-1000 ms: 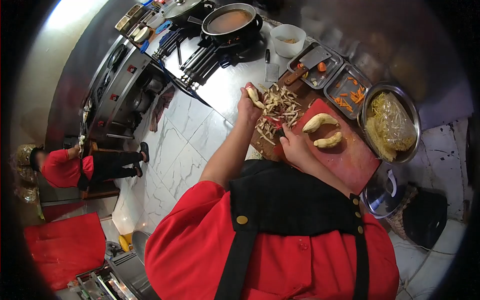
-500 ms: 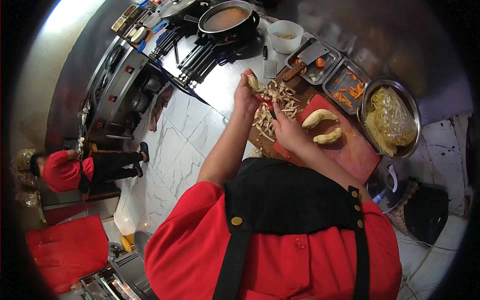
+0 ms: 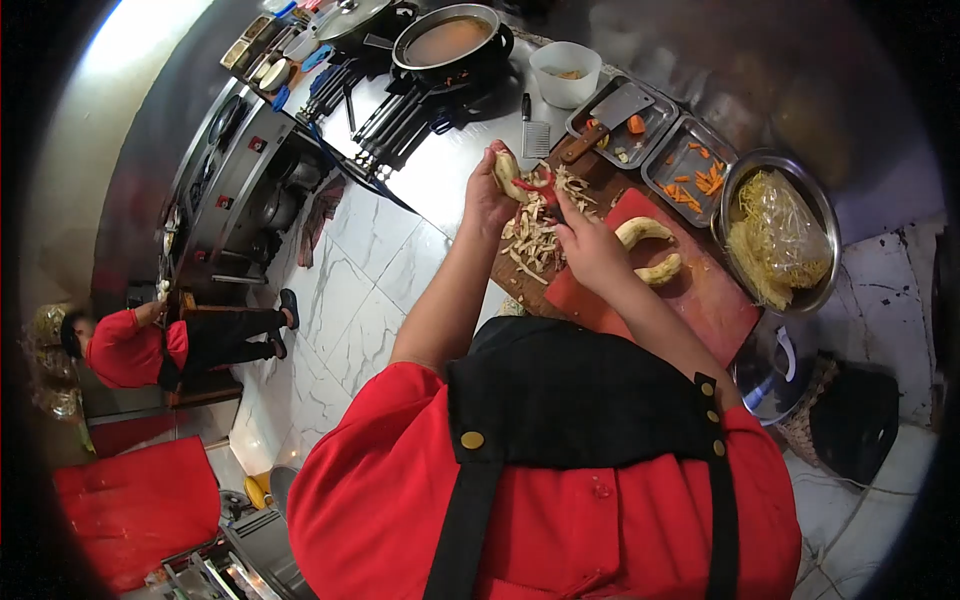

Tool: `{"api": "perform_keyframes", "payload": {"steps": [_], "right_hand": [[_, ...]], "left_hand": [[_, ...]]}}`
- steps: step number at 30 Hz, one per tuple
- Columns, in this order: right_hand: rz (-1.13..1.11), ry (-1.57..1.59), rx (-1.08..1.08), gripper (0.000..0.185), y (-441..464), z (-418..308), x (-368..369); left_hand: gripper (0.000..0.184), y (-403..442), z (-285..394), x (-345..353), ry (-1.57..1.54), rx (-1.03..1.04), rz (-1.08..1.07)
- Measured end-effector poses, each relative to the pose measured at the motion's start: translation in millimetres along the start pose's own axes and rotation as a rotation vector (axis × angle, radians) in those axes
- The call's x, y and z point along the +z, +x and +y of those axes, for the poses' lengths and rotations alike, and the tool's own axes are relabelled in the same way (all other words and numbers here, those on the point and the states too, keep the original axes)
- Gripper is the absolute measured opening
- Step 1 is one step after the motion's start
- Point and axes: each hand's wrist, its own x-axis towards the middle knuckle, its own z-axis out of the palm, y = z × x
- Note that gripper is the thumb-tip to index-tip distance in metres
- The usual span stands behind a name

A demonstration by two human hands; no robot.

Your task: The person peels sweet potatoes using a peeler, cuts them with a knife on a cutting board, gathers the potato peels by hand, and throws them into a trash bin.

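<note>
My left hand is wrapped round a pale, curved, banana-like vegetable. In my right hand is a red peeler, its head against or very close to the vegetable. Beneath both hands, a heap of pale peelings covers part of a brown wooden board. Two more curved pale pieces, an upper one and a lower one, lie on the red cutting board to the right of my right hand. My right fingertips partly hide the peeler's handle.
Beyond the boards are a cleaver on a metal tray, a tray of carrot strips, a crinkle cutter and a white tub. A noodle bowl stands right. A pot sits at the back; a co-worker stands left.
My right hand has shifted slightly right and down with the peeler, and the vegetable in my left hand now shows more of its length. The co-worker's arm has moved a little.
</note>
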Motion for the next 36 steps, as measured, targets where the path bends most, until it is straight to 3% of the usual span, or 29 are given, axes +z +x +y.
{"api": "perform_keyframes", "payload": {"steps": [2,4,9,12,14,16,18,22,24,25,28,30,34,36], "right_hand": [[-0.053,-0.142,0.058,0.054,10,-9,4],[0.049,-0.075,0.009,0.055,5,1,24],[-0.158,-0.011,0.095,0.052,-19,12,28],[-0.184,0.094,0.181,0.05,-33,33,40],[-0.167,0.137,0.265,0.05,-35,45,41],[-0.059,0.179,0.307,0.051,-29,53,36],[-0.029,0.169,0.303,0.051,-22,57,32],[-0.004,0.142,0.265,0.051,2,8,0],[0.205,0.158,-0.044,0.052,14,-2,1],[0.209,0.159,-0.041,0.052,18,-8,3],[0.059,0.007,0.034,0.055,23,-20,7],[-0.033,-0.027,0.099,0.056,17,-23,10],[-0.019,-0.043,0.023,0.057,-6,-19,22],[-0.096,-0.047,0.109,0.055,-8,-17,14]], "left_hand": [[0.024,0,-7,3,-0.01,-0.012,-0.008],[0.023,-17,-6,19,0.139,0.017,0.041],[0.026,2,9,1,0.229,0.146,0.226],[0.028,19,16,-3,0.141,0.219,0.114],[0.036,16,18,-4,0.118,0.122,-0.004],[0.038,5,13,0,0.115,0.086,0.03],[0.041,-2,8,1,0.114,0.048,0.06],[0.044,-4,-2,-10,0.029,-0.053,-0.131],[0.045,-14,-12,6,0.205,-0.014,0.019],[0.045,-20,-16,15,0.197,-0.025,0.019],[0.044,-25,-22,33,0.15,0.033,0.102],[0.047,-10,-21,7,0.138,0.039,0.042],[0.047,-7,-24,-1,0.228,0.167,0.151],[0.048,0,-22,-2,0.22,0.203,0.105]]}}
